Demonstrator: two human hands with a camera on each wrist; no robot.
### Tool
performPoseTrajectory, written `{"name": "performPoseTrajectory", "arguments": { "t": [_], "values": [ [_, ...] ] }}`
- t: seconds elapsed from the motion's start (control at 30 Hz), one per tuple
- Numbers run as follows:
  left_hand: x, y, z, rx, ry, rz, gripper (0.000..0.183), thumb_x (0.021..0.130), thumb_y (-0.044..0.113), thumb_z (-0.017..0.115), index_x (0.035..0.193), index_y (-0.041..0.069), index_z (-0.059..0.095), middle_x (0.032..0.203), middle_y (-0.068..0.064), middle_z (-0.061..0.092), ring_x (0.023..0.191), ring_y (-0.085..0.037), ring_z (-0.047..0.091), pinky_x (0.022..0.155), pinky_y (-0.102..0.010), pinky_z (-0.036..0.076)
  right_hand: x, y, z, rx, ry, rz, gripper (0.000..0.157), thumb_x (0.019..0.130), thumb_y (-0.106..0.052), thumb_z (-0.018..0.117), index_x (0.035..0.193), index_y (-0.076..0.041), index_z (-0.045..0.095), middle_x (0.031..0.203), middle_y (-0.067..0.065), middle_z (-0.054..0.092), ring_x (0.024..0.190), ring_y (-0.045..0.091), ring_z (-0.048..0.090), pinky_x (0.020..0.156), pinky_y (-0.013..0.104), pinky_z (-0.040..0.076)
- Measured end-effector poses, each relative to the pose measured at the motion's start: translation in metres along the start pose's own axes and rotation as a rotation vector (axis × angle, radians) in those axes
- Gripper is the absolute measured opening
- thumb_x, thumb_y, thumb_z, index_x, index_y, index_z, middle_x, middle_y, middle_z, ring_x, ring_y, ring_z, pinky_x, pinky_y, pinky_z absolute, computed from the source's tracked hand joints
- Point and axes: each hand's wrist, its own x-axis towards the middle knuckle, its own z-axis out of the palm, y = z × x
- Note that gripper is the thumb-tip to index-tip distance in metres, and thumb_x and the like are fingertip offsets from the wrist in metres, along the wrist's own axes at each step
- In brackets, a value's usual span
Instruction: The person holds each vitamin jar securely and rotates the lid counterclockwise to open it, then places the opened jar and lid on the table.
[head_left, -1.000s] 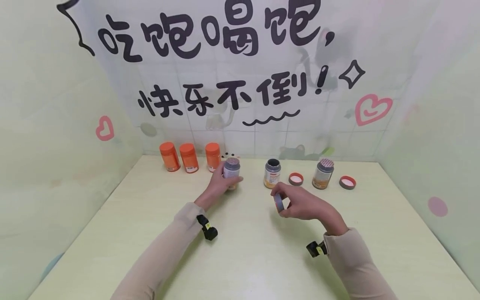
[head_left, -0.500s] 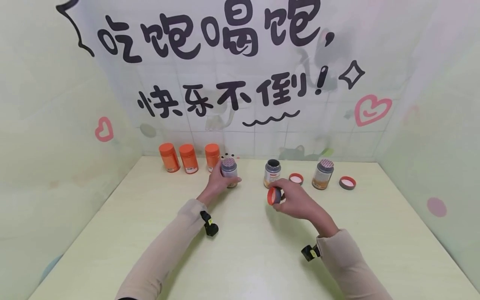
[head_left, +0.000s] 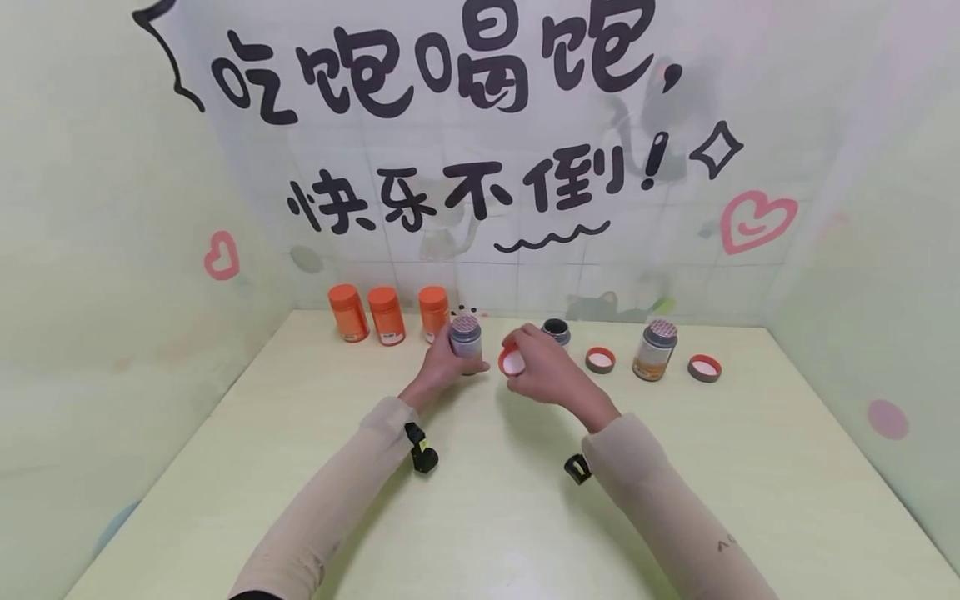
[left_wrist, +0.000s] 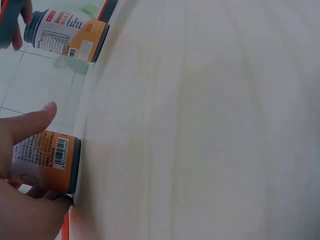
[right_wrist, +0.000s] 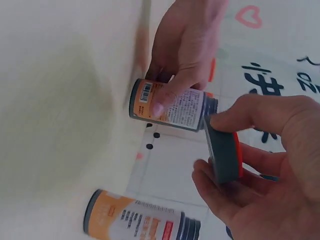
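My left hand [head_left: 441, 367] grips a grey supplement bottle [head_left: 467, 330] low around its body; the bottle stands upright, its mouth covered by a patterned seal. Close to its right, my right hand [head_left: 551, 371] pinches a screw cap [head_left: 512, 362] between thumb and fingers. This cap is grey outside with a red rim and white lining, which faces the head camera. In the right wrist view the cap [right_wrist: 224, 152] is held on edge near the neck of the gripped bottle [right_wrist: 172, 106]; whether they touch cannot be told. An uncovered bottle [head_left: 557, 327] stands partly hidden behind my right hand.
Three orange-lidded bottles [head_left: 348, 313] stand at the back left, the nearest just behind my left hand. On the right are a loose cap [head_left: 600, 360], a sealed grey bottle [head_left: 655, 350] and another loose cap [head_left: 705, 367]. The printed wall [head_left: 517, 283] borders the table's [head_left: 480, 517] back edge.
My right hand has moved left and away from me to beside the held bottle, turning the cap so its lining shows. My left hand has kept its grip, shifting the bottle only slightly.
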Motion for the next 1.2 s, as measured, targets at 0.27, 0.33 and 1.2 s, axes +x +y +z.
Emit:
{"name": "performPoseTrajectory", "arguments": {
  "t": [0.27,0.33,1.2],
  "values": [
    [-0.014,0.001,-0.021,0.014,-0.033,-0.032,0.085,0.071,-0.016,0.061,0.148,0.008,0.032,0.148,-0.021,0.044,0.141,-0.037,0.043,0.116,-0.051,0.040,0.037,0.001,0.016,-0.231,-0.055,-0.022,0.022,0.083,-0.009,0.070,0.103,-0.007,0.063,0.096,0.008,0.063,0.087,0.025,0.059,0.079,0.039,0.053],
    [-0.017,-0.001,-0.028,0.008,-0.009,-0.041,0.080,0.071,-0.015,0.057,0.145,0.006,0.037,0.145,-0.020,0.046,0.136,-0.036,0.047,0.111,-0.048,0.046,0.043,0.004,0.022,-0.250,-0.087,-0.007,0.016,0.086,-0.009,0.066,0.101,-0.006,0.062,0.096,0.009,0.062,0.084,0.025,0.058,0.076,0.038,0.053],
    [-0.003,-0.001,-0.063,0.042,0.185,-0.108,0.079,0.093,0.027,0.066,0.155,0.009,0.021,0.159,-0.017,0.032,0.145,-0.037,0.035,0.115,-0.052,0.041,0.063,0.010,0.043,-0.271,-0.188,0.083,0.024,0.093,-0.013,0.063,0.115,-0.003,0.061,0.113,0.014,0.056,0.089,0.025,0.057,0.078,0.037,0.053]
  ]
}}
